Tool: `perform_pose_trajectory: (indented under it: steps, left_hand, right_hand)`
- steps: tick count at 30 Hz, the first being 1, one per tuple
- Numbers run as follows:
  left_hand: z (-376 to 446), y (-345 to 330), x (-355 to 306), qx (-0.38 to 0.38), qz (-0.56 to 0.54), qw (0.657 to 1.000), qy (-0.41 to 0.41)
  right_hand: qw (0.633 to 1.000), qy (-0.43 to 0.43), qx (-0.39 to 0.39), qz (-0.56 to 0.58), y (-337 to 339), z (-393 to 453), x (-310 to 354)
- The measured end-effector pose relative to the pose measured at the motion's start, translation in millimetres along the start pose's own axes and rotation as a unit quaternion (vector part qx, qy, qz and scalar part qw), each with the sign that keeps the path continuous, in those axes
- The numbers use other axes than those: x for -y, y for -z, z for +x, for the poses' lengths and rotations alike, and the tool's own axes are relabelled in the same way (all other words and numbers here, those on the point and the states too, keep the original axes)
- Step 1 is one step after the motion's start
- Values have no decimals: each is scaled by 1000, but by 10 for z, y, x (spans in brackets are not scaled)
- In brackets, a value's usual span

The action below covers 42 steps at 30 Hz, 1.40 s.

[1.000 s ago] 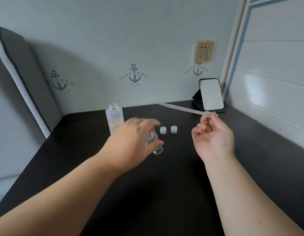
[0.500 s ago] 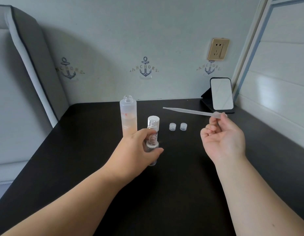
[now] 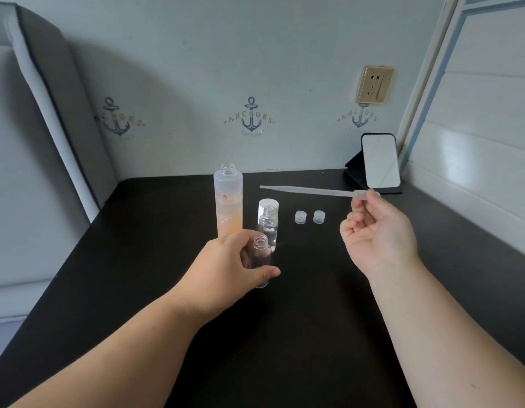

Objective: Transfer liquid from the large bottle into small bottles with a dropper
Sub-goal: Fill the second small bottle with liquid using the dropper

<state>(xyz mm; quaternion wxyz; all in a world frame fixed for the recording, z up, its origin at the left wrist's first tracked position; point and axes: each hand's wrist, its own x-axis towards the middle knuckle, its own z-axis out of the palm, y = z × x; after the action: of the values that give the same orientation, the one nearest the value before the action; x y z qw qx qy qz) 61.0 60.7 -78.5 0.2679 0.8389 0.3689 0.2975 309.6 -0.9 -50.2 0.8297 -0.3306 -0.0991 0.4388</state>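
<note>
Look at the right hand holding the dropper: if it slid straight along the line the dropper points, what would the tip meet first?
Probably the large bottle; the dropper in the right hand aims at its upper part, though depth is unclear.

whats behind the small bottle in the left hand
A second small clear bottle stands right behind the held small bottle; a white cap sits behind that, its lower part hidden.

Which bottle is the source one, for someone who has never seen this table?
On the black table, look toward the back wall, left of the two small caps. The large bottle is the tallest there, frosted, uncapped, with peach-tinted liquid inside.
</note>
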Motion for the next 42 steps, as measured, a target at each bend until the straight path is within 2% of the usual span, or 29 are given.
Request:
perform_pose_trajectory:
  steps: [3,5,7,9,10,11,14,16,20,25,31,42]
  left_hand:
    - [-10,58,3,4,-19,1000,-24]
    - [-27,101,-9,-77,-108,991,-35]
    - [-31,131,4,-196,-188,962,-6]
    - [14,155,48,-275,-195,940,45]
    - [53,163,84,-283,-203,935,65]
    - [93,163,118,-272,-214,935,83]
    - [203,105,204,-171,-259,943,119]
    - [243,36,212,-133,-240,954,119]
    - [305,-19,232,-141,-152,971,123]
    - [253,11,228,-153,-187,964,106]
    - [180,38,169,-171,-144,972,76]
    - [175,36,150,-177,-71,980,49]
  right_hand:
    - [1000,9,1,-2,-67,-5,71]
    - [1000,12,10,-9,-95,-12,112]
    - [1000,10,17,-16,-108,-19,131]
    - [1000,9,17,-20,-93,-5,124]
    - [1000,9,16,-20,-77,7,112]
    - [1000,9,13,-18,-57,20,98]
    - [1000,7,3,-5,17,64,37]
    - [1000,7,7,-7,56,85,1]
    - [998,12,45,-28,84,79,-38]
    - [997,13,74,1,79,26,13]
    - [995,30,94,24,74,-27,43]
    - [995,79,57,-21,86,-21,63]
